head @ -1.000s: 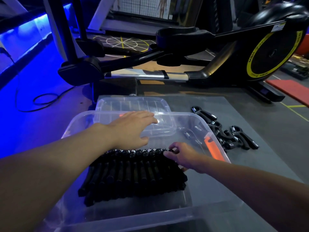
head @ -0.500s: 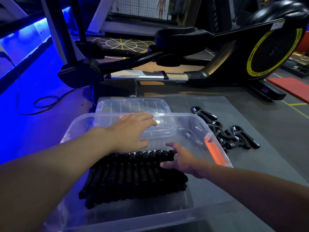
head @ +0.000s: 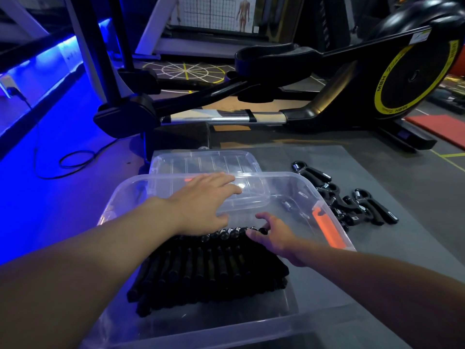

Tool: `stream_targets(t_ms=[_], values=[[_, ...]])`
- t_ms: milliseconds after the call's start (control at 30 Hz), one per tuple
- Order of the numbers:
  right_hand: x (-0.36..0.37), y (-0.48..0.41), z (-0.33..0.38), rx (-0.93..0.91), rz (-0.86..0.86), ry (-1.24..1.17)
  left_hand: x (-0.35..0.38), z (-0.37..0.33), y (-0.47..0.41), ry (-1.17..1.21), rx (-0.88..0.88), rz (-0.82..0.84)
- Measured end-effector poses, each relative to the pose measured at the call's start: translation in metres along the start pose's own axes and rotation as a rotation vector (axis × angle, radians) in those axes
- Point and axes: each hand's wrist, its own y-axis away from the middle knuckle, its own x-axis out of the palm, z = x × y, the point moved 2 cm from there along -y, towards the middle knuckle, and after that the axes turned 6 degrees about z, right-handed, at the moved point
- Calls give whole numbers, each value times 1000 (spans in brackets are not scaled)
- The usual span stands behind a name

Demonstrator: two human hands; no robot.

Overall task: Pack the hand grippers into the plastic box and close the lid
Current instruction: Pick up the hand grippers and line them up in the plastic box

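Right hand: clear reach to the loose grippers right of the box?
Probably yes. The right hand is open and empty; only the low box wall lies between it and the loose grippers.

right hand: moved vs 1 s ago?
Yes, but barely. The right hand stays at the right end of the row of hand grippers, no nearer the orange latch; its fingers have uncurled from the end gripper.

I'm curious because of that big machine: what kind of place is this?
Most likely a gym. A big black cross-trainer machine with a yellow-ringed wheel stands at the back, a flat red exercise mat lies on the floor, and black spring hand grippers lie loose nearby.
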Motion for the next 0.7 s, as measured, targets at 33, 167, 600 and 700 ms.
stream_targets(t_ms=[33,167,600,700], values=[[0,0,0,3,-1,3,0,0,0,-1,0,2],[3,2,1,16,7,-4,-1,1,1,2,1,14],[-14,25,25,-16,1,225,-6,-11,-9,43,-73,-24],[-32,42,44,-156,-141,322,-11,-18,-15,90,-85,-65]])
